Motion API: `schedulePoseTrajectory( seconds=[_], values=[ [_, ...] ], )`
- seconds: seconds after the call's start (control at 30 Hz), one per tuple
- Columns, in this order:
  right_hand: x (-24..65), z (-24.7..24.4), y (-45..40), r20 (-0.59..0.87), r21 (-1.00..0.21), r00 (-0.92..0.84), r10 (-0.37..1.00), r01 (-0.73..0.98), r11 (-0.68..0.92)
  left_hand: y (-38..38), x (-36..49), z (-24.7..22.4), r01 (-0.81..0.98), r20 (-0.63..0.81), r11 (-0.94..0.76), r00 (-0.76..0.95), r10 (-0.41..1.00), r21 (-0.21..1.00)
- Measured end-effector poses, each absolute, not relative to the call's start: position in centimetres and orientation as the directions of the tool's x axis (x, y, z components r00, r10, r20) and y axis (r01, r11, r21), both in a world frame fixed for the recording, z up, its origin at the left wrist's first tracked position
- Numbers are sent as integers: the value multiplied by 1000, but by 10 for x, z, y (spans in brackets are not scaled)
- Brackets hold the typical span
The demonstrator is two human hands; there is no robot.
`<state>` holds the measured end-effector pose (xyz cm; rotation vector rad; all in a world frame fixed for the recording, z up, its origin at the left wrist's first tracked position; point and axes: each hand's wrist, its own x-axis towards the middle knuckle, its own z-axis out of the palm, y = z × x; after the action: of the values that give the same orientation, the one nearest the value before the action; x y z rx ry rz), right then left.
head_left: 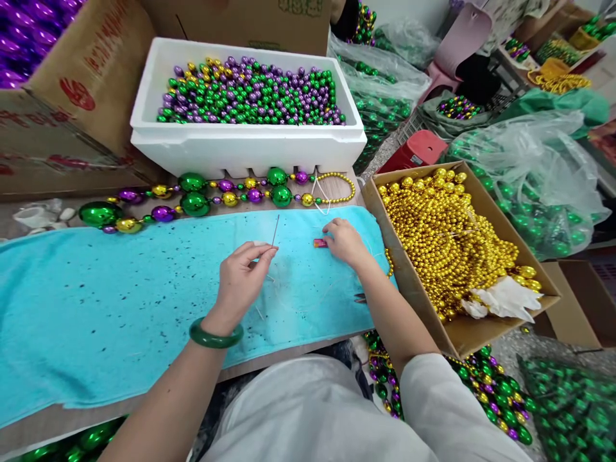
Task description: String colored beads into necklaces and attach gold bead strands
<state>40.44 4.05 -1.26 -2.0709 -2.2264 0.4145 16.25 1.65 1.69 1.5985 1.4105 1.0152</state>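
Note:
My left hand (244, 277) pinches a thin dark needle-like stick (276, 230), which points up above the blue cloth (158, 308). To its right, my right hand (342, 240) is closed at a small red lighter-like object (319, 243), its fingertips at the object's right end. Thin clear thread and short white pieces (260, 312) lie on the cloth between my forearms. Behind the hands, a strand of large green, purple and gold beads (195, 204) runs along the cloth's far edge and ends in a loop of small gold beads (353, 186).
A white foam box (248, 138) of green, purple and gold beads stands at the back. On the right is a cardboard box (418, 276) of gold beads. Small dark scissors tips (360, 298) show beside my right forearm. A carton (81, 96) with purple beads stands at the left.

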Motion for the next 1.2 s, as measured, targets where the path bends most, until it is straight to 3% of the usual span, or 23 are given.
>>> schedulePoseTrajectory(
  seconds=[0.1,0.23,0.33,0.43,0.53,0.6,0.73,1.03,1.2],
  values=[
    [403,-17,52,-78,-265,-6,997,964,-15,13,165,27,264,0,-16,60,998,964],
    [402,-23,66,-114,-310,44,992,948,-78,8,169,38,83,-178,168,139,974,982],
    [402,-22,67,-85,-441,143,986,882,-166,4,171,41,9,-259,262,182,949,965],
    [398,-9,56,-51,-747,253,966,632,-204,2,172,38,-8,-290,298,216,932,954],
    [383,14,34,-158,-967,206,966,165,-193,0,175,32,24,-287,290,233,929,957],
    [370,32,18,-191,-982,156,969,-27,-189,-2,179,28,63,-265,257,233,936,964],
    [346,57,-4,-203,-975,171,964,-123,-183,-10,186,22,129,-221,195,240,945,972],
    [329,50,-9,-142,-986,350,926,-136,-100,-17,190,17,136,-161,132,229,960,982],
    [322,42,-10,-65,-998,400,914,-24,-61,-18,191,16,143,-149,120,210,966,982]
  ],
)
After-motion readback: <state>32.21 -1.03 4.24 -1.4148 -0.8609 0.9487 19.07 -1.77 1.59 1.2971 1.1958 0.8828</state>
